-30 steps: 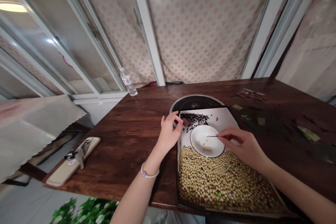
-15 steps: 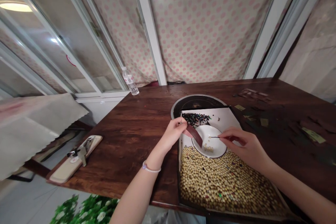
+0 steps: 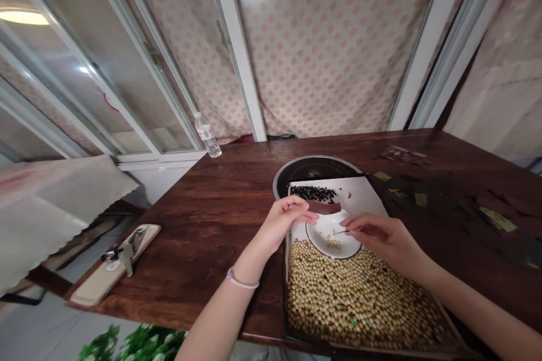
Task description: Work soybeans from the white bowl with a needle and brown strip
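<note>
Over the round white dish (image 3: 320,228), your left fingers (image 3: 294,201) pinch a curved brown strip (image 3: 324,207) (seemingly bare), your right fingers (image 3: 352,220) a thin dark pick (image 3: 342,232), small pale beads (image 3: 332,243) remaining inside.

Your left hand (image 3: 283,221) and right hand (image 3: 381,232) are both bare. Your left forearm (image 3: 222,318) and right forearm (image 3: 474,296) are uncovered as far as they show. Around your left wrist you wear a slim bracelet (image 3: 244,283) of small, round, whitish beads like pearls, with one larger pale-lavender bead (image 3: 230,274) on its outer side. Your fingernails are too small in the view to make out clearly.
</note>
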Demonstrator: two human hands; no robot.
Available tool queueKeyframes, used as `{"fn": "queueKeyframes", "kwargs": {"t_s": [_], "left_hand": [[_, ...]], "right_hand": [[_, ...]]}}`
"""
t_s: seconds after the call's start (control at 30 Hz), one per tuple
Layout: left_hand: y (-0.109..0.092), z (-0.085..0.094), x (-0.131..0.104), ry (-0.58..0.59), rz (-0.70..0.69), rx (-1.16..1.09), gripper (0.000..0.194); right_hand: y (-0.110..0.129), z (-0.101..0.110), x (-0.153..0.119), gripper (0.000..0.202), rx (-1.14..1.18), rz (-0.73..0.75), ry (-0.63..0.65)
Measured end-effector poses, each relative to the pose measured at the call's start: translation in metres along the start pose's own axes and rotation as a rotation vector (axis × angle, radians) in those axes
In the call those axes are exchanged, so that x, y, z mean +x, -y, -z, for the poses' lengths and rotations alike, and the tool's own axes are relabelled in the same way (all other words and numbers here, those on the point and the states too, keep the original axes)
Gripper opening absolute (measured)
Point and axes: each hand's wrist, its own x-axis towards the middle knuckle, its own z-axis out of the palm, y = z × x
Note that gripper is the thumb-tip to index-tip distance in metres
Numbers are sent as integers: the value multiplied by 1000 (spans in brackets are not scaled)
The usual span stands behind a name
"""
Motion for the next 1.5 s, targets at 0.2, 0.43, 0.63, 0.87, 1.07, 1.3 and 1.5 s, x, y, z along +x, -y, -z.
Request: {"fn": "queueKeyframes", "kwargs": {"t_s": [0.2,0.43,0.63,0.87,1.07,1.3,1.5], "left_hand": [[4,-12,-5,166,64,25,25],[4,-16,-9,152,-133,332,20],[-4,-1,-10,228,-209,552,22],[3,28,-5,344,-123,799,111],[12,27,-3,404,-139,945,111],[14,21,-3,327,-222,936,87],[17,24,-2,332,-275,910,94]], "right_hand": [[7,3,1,8,216,-113,41],[9,4,13,18,358,-214,-33],[9,-4,43,20,410,-412,95],[5,-29,61,12,416,-444,382],[3,-40,58,10,425,-481,400],[-7,-44,56,19,422,-511,305],[-10,-33,61,20,108,-362,273]]}}
